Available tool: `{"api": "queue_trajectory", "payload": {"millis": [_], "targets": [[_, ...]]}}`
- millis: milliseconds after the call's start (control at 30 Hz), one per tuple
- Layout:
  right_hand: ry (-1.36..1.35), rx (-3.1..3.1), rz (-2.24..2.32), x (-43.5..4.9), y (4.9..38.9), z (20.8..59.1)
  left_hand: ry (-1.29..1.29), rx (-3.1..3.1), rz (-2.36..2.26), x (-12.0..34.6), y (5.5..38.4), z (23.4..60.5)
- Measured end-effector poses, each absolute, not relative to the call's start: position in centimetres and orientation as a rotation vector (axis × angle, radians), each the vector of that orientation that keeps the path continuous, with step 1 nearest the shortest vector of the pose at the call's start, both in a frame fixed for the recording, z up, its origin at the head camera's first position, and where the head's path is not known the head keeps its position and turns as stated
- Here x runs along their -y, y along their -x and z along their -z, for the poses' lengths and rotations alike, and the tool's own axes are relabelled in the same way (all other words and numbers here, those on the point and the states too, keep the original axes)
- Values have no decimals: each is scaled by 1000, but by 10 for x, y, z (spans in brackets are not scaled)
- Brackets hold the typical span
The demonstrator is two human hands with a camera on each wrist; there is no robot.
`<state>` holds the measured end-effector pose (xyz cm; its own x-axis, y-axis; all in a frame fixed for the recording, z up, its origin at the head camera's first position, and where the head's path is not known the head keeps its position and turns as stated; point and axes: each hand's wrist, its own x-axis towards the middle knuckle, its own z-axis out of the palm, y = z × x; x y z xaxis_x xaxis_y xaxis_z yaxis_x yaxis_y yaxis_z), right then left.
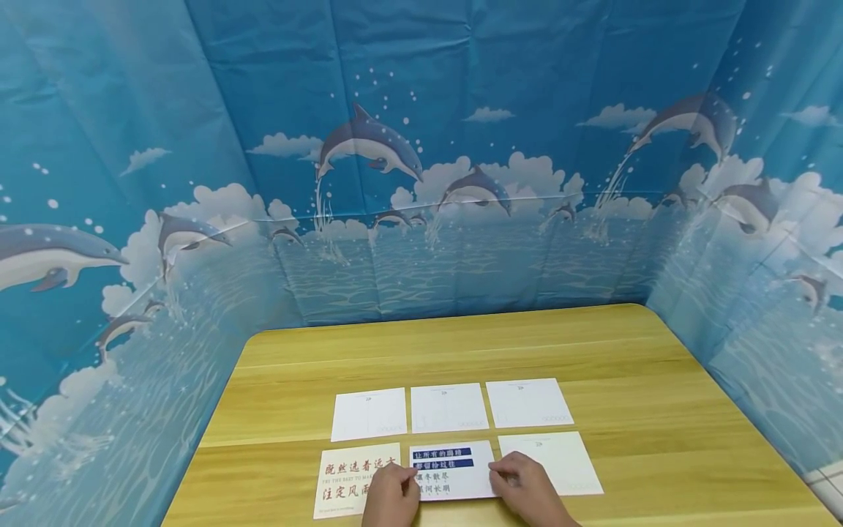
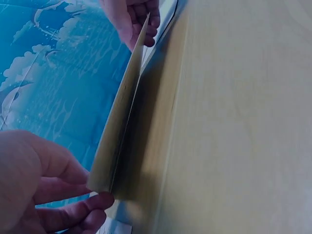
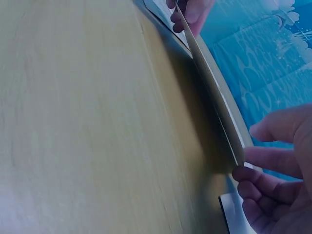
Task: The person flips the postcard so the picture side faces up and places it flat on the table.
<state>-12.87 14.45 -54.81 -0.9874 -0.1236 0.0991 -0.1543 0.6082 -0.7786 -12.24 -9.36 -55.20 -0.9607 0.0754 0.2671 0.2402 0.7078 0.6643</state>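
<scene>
Tabletop (image 1: 632,410): left grip (image 1: 393,495) and right grip (image 1: 529,489) hold blue-banded card (image 1: 467,476)

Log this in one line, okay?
blue-striped card: held, near edge up; left hand: left edge; right hand: right edge; table: five other cards

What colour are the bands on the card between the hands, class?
The bands are dark blue, clearest in the head view.

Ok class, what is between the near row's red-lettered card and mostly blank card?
The blue-banded card, held by the left hand and right hand, is between them, as the head view shows.
</scene>
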Motion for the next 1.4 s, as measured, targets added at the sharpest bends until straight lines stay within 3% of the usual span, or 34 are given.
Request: {"api": "queue_trajectory", "payload": {"millis": [500, 1400], "targets": [[-158, 2787, -1004, -130, 129, 551, 177, 2788, 882, 80, 125, 550], [89, 2866, -942, -113, 131, 550, 70, 2869, 713, 69, 124, 549]]}}
